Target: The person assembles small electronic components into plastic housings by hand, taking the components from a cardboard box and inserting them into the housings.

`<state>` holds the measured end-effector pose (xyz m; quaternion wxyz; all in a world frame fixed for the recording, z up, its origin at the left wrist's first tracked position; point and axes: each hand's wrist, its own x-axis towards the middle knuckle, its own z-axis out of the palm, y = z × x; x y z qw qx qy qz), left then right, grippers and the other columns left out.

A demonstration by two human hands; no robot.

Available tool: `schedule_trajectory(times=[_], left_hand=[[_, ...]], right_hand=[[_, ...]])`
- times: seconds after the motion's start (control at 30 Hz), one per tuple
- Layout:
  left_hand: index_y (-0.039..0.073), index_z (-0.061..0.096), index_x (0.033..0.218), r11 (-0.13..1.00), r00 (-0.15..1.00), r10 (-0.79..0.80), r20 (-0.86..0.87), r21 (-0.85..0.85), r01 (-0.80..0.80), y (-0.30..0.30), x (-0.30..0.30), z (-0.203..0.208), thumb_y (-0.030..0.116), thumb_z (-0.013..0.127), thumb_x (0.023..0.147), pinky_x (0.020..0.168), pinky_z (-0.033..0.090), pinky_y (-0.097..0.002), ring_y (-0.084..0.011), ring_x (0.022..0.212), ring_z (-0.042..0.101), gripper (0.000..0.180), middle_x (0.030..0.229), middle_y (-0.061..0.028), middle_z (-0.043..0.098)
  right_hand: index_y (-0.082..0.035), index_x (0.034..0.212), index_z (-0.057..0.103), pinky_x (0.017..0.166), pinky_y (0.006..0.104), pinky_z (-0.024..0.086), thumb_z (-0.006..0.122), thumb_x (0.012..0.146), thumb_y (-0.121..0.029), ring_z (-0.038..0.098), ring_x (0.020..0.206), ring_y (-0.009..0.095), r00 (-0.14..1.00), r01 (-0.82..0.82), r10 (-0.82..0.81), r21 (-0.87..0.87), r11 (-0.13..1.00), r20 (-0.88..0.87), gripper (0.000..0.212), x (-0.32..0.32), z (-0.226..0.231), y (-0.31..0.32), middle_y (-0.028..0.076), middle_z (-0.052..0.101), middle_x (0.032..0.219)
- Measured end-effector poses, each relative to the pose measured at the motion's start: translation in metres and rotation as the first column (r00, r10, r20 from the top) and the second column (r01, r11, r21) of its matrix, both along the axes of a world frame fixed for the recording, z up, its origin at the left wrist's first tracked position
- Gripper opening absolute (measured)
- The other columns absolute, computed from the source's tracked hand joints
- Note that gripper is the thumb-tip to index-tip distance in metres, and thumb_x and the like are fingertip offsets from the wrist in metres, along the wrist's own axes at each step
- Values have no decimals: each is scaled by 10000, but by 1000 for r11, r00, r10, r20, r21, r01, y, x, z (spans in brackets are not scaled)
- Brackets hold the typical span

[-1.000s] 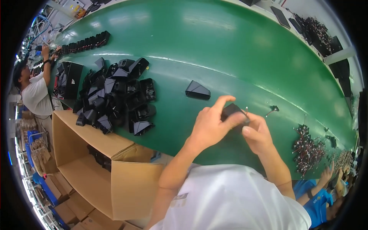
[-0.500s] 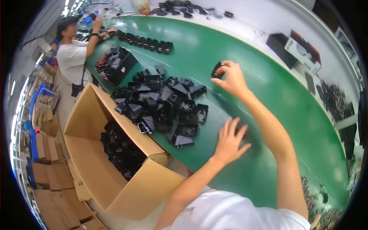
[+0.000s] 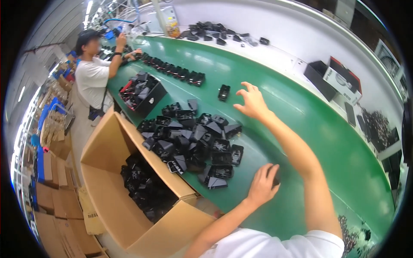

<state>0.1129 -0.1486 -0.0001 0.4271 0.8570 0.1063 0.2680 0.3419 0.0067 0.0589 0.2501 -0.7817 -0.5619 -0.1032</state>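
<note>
A small black plastic housing (image 3: 223, 93) stands alone on the green tabletop, beyond the big pile. Just to the right of it is my right hand (image 3: 253, 102), fingers apart and nothing in them. My left hand (image 3: 260, 188) is low over the table nearer to me, its fingers curled round a dark plastic part (image 3: 275, 175), mostly covered by the hand. Left of both hands spreads a heap of black plastic housings (image 3: 193, 139), some lying open side up, others tipped on their sides.
An open cardboard carton (image 3: 109, 189) with black parts stands against the table's left edge. Beyond the heap are a black box (image 3: 155, 93) of parts and a row of housings (image 3: 172, 70). A co-worker (image 3: 92, 73) works at the far left. Boxes (image 3: 342, 79) line the right-hand ledge.
My right hand has let go of the black housing, which now stands on the table, and its fingers have spread. My left hand has closed round a dark part. The whole view has shifted.
</note>
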Motion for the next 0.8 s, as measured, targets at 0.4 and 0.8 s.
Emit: schedule_trajectory(times=[0.4, 0.8], left_hand=[[31, 466, 1404, 996, 983, -84, -161, -43, 78, -3, 3, 24, 81, 852, 668, 970, 476, -423, -341, 1130, 553, 832, 1260, -154, 583], [54, 498, 1413, 961, 952, -269, -148, -100, 256, -21, 4, 38, 62, 841, 664, 907, 525, -381, -307, 1084, 614, 824, 1250, -163, 567]], right_hand=[[-32, 1001, 711, 665, 282, 530, 766, 815, -78, 677, 805, 162, 589, 628, -626, -197, 752, -512, 199, -87, 50, -445, 65, 713, 962], [-2, 899, 651, 731, 308, 563, 712, 827, 54, 704, 794, 207, 634, 654, -652, -160, 739, -416, 109, -119, -14, -456, 106, 704, 978]])
